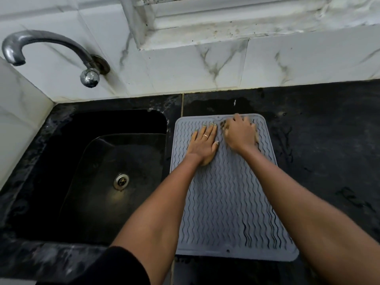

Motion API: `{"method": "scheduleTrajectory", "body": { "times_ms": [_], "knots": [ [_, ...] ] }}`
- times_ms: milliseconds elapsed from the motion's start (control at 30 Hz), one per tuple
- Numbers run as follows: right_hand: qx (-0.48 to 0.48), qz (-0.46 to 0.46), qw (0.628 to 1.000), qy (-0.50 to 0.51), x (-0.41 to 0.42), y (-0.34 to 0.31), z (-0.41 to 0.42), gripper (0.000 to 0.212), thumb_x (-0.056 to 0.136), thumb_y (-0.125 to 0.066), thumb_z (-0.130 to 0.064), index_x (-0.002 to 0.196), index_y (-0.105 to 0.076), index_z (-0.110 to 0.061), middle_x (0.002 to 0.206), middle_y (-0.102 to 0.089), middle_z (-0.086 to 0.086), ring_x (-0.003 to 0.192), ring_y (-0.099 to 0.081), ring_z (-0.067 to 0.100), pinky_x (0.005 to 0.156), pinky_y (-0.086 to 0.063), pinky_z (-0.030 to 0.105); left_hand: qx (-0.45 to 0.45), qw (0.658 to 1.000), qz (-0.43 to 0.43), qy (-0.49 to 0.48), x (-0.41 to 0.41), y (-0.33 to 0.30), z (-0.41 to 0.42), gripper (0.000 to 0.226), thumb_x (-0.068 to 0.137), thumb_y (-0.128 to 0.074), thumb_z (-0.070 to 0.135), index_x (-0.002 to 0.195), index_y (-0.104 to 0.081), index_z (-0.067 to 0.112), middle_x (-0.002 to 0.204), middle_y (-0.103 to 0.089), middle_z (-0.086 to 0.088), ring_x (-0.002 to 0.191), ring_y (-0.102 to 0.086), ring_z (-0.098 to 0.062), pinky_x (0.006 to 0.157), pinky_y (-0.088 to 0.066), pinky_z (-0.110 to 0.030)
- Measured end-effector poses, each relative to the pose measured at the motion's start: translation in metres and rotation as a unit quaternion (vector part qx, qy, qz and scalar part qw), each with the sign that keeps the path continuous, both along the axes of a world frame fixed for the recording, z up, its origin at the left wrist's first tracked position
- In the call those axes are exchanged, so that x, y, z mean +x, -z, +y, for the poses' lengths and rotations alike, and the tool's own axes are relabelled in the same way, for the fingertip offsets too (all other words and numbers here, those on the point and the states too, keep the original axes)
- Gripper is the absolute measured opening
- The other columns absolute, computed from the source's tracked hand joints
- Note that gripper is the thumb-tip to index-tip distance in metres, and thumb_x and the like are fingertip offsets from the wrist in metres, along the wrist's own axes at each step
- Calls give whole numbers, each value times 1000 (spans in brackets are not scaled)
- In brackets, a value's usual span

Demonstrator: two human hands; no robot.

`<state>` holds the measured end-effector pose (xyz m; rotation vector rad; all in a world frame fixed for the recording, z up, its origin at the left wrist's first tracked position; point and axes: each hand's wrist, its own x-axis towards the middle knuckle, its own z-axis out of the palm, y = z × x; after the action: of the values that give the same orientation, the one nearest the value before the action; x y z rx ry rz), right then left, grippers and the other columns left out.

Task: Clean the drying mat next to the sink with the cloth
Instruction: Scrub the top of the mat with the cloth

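We look down on a grey rectangular silicone drying mat with raised wavy ridges, lying flat on a black stone countertop just to the right of a black rectangular sink. Both of the person's bare forearms reach forward over the mat toward its far end. The left hand lies palm down on the mat's far left part, its fingers straight and close together, pressing flat on the ridges and holding nothing; we can see a thin ring on one finger. The right hand sits just beside it, near the mat's far edge, blurred, with its fingers spread and bent over a small tan cloth, which it presses against the mat (only slivers of the cloth show at the edges of the hand, so we cannot tell its shape). The two hands are near each other but apart. In the sink we see a round metal drain in the basin floor. A curved metal tap comes out of the white marble-patterned tiled wall above the sink's far side. Wet patches darken the countertop beyond the mat's far edge. A black sleeve shows at the bottom left.
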<state>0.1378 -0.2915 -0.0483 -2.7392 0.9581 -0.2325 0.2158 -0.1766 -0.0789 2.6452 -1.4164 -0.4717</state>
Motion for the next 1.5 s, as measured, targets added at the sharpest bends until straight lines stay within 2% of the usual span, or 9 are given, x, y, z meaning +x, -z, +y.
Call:
{"method": "scheduleTrajectory", "body": {
  "times_ms": [300, 367, 500, 667, 833, 967, 1067, 1200, 1500],
  "knots": [
    [105, -34, 992, 62, -49, -25, 38, 21, 81, -48, -15, 65, -60, -9, 61, -54, 4, 61, -54, 22, 61, -44, 32, 0, 1000, 3, -15, -14, -2, 13, 58, 104, -17, 37, 153, 6, 19, 162, 7, -2, 149, 8, -21, 121, 4, -42],
    [98, -121, 984, 90, -28, -26, 14, 20, 83, -46, -14, 74, -64, -8, 77, -59, 9, 80, -58, 29, 74, -47, 40, -1, 1000, -6, -17, -19, -2, 16, 58, 104, -18, 38, 154, 5, 19, 163, 6, -2, 149, 8, -21, 120, 4, -42],
    [78, 80, 993, -25, -8, -13, -6, 37, 91, -47, -16, 128, -52, -15, 142, -37, 12, 132, -29, 36, 108, -24, 57, -2, 1000, -10, -18, -30, -1, 28, 58, 104, -17, 39, 154, 5, 19, 163, 5, -2, 150, 7, -21, 120, 4, -41],
    [15, -13, 1000, 16, -40, 2, 35, 18, 87, -53, -16, 103, -63, -15, 118, -58, 7, 118, -45, 30, 101, -32, 56, 10, 1000, -13, -24, -46, 0, 45, 57, 104, -17, 40, 154, 4, 20, 163, 5, -2, 149, 8, -20, 121, 4, -40],
    [-65, -55, 996, 6, -122, 12, 105, 10, 77, -55, -11, 76, -65, -11, 77, -62, 4, 73, -53, 25, 73, -37, 40, 8, 1000, -11, -28, -67, -1, 64, 57, 104, -16, 41, 154, 3, 21, 163, 6, -1, 149, 9, -20, 121, 4, -41],
    [48, -95, 994, 27, -122, -7, 98, 18, 78, -48, -10, 62, -57, -11, 62, -53, 2, 59, -46, 20, 62, -33, 28, 11, 999, -13, -41, -81, 0, 75, 57, 104, -15, 42, 153, 4, 23, 162, 8, -1, 149, 10, -21, 120, 5, -41],
    [33, -132, 991, 8, -98, -15, 76, 18, 87, -48, -15, 91, -65, -14, 94, -59, 4, 90, -51, 21, 83, -35, 37, 8, 999, -17, -43, -92, -1, 83, 56, 103, -15, 44, 153, 5, 25, 162, 9, -2, 149, 10, -22, 120, 6, -41],
    [62, 87, 992, -69, -80, -8, 60, 51, 89, -45, -14, 139, -38, -19, 147, -33, 7, 134, -26, 30, 107, -21, 57, 2, 999, -26, -47, -100, 1, 92, 56, 103, -15, 43, 153, 4, 27, 162, 7, -2, 149, 9, -23, 120, 5, -41],
    [-25, -58, 994, -86, -176, 5, 137, 16, 71, -59, -12, 83, -69, -16, 95, -64, 1, 90, -55, 23, 80, -39, 40, 6, 998, -29, -61, -126, 0, 108, 56, 103, -16, 44, 153, 4, 28, 162, 8, -2, 149, 9, -24, 120, 5, -41]
  ]
}}
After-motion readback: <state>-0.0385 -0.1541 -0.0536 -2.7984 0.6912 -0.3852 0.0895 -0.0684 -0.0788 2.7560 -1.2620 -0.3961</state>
